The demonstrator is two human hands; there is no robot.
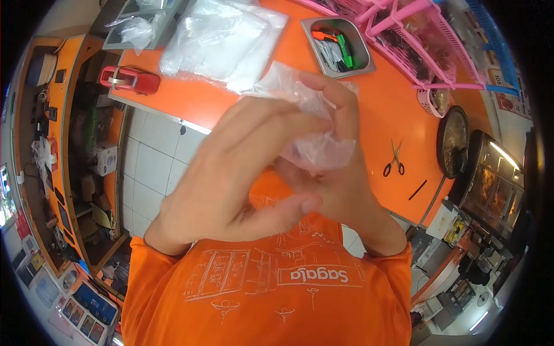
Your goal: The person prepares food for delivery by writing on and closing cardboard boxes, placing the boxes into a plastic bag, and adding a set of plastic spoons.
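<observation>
Crumpled clear plastic bag (324, 153) film lies between my two hands above the orange tabletop. My right hand (346, 181) grips it, with the index finger curled around its upper part. Across the front of the film reach the fingers of my left hand (216, 177), somewhat blurred. The left thumb stands apart from those fingers, its tip close to the right palm. Whether the left fingertips pinch the film is hard to see. Anything inside the bag is hidden. Behind the hands, a stack of clear plastic bags (220, 39) lies flat on the table.
A metal pan (367, 56) holds markers and pens. Scissors (394, 160) and a thin black stick (417, 189) lie at right, near a round black lid (452, 140). Pink plastic racks (411, 47) stand at back right. A red tape dispenser (130, 81) sits by the left edge.
</observation>
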